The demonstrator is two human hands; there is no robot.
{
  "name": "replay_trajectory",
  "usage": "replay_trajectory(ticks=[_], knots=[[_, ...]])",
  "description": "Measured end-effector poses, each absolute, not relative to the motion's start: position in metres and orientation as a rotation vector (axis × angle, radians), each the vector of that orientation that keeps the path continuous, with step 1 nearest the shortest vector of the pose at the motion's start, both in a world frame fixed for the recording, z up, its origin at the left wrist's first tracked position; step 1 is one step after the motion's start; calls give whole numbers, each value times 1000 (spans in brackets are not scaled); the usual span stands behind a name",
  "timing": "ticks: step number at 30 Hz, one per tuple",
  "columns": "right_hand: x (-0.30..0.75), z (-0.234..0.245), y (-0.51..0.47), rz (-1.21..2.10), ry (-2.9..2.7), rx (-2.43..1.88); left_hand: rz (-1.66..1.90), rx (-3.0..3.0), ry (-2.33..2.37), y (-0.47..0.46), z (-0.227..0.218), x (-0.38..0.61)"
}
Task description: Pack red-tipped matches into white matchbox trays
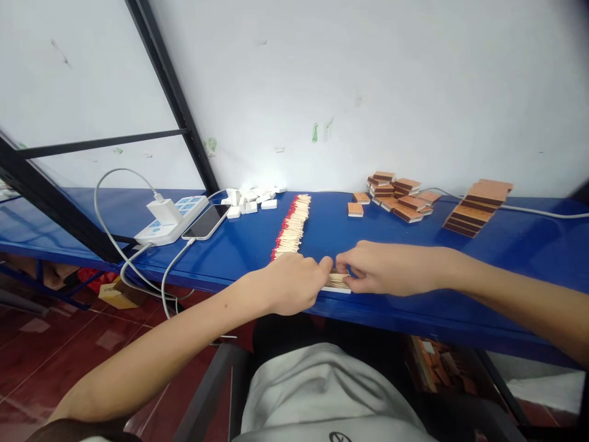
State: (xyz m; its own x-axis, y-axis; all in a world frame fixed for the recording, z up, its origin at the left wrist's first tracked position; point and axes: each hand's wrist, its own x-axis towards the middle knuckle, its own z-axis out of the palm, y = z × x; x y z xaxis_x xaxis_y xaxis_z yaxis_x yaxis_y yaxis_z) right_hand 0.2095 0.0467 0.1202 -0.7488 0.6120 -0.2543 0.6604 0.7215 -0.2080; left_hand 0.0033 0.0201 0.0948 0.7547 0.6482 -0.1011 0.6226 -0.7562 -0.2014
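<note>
A small white matchbox tray (337,290) filled with matchsticks (339,280) lies near the front edge of the blue table. My left hand (294,283) is closed at the tray's left end, its curled fingers partly hiding it. At the right end, the bent fingers and thumb of my right hand (386,268) grip the tray around the match ends. Beyond my left hand stretches a long row of red-tipped matches (293,224), heads pointing left; my hand covers its near end.
White empty trays (251,201) are heaped at the back. Brown matchbox sleeves (400,196) lie piled at the back right, beside a leaning stack of matchboxes (478,207). A phone (207,222), power strip (172,221) and cables occupy the left, near a black metal frame (177,92).
</note>
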Motion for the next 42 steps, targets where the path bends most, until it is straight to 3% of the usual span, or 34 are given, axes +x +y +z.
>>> replay_trajectory(ticks=[5,12,26,35,42], knots=[[207,122,52,-739,2728,1107,165,-2853,-1067,24,100,-2],[206,122,54,-786,2751,1163,-29,-3040,-1127,30,100,-6],[195,118,38,-412,2817,1232,-482,-3138,-1210,30,92,-9],[197,119,37,-526,2822,1282,-400,-3087,-1197,28,90,-7],[209,100,34,-374,2967,1205,-341,-3073,-1263,25,94,-4]])
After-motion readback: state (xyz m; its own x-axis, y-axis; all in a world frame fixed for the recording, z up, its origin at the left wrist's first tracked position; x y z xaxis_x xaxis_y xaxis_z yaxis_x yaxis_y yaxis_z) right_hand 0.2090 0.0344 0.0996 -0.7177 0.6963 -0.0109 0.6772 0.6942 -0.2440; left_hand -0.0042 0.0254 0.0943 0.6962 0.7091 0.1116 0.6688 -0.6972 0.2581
